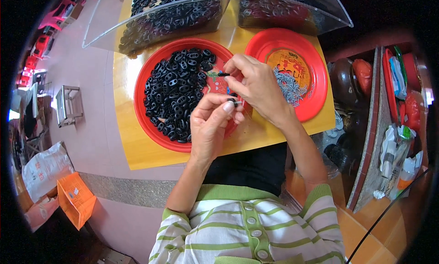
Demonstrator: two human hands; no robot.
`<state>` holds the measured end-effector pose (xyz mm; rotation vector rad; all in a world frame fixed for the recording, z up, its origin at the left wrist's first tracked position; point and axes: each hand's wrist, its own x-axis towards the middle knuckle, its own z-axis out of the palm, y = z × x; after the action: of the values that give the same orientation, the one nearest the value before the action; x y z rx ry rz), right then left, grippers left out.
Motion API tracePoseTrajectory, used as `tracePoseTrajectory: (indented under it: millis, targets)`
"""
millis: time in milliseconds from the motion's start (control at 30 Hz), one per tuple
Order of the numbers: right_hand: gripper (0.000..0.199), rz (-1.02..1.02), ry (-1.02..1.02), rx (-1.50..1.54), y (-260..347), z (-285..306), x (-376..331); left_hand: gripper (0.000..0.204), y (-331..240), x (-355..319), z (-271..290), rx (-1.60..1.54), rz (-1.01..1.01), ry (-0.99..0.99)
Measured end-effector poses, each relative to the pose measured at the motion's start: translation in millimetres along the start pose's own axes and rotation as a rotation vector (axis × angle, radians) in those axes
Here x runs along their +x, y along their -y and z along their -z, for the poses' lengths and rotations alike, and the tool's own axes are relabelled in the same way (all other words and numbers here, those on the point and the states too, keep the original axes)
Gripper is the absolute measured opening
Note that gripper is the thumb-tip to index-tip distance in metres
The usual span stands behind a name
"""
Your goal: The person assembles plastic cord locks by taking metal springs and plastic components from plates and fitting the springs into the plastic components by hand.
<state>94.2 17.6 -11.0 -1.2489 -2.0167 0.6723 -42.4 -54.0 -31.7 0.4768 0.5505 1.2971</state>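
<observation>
your left grip [208,124] is closed down to a pinch, thumb against the fingers, with a small black piece [232,102] caught between the tips; most of it is covered, so you can't tell from here how it is turned. your right grip [256,83] is just above and to the right of it, thumb and forefinger nearly together on a narrow dark piece [223,74] that points left over the plate. whether that is another of the same parts seen edge-on is too small to tell.

the loose black parts [176,83] lie heaped in the left red plate [142,120], oval with two holes each; more fill the two clear bins [160,19] at the far side of the yellow surface [130,149]. the grey metal pins [289,88] lie in the right red plate [318,88], beside your right wrist.

judging by their look, the black parts are light, stiff plastic, glossy enough to skid out of a loose pinch. take one by its long outer edges, near the middle, leaving the holes free of your fingertips; modest pressure should do, and it is unlikely to crush. the pins look hard and thin, apt to roll or tangle with their neighbours, so pick one out by its shaft with just the tips.
</observation>
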Motion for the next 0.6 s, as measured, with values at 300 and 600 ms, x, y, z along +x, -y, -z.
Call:
tracePoseTrajectory:
  millis: [300, 600]
  targets:
    - [0.011, -0.124, -0.085, 0.344, 32.0, 34.9, -40.9, 0.009, -3.2, -0.3, -7.9, 0.482, -0.398, -0.047]
    - [0.018, -0.229, -0.105, 0.790, 22.0, 27.0, -62.5, 0.009, 6.6, -9.0, -15.7, 0.332, -0.214, -0.093]
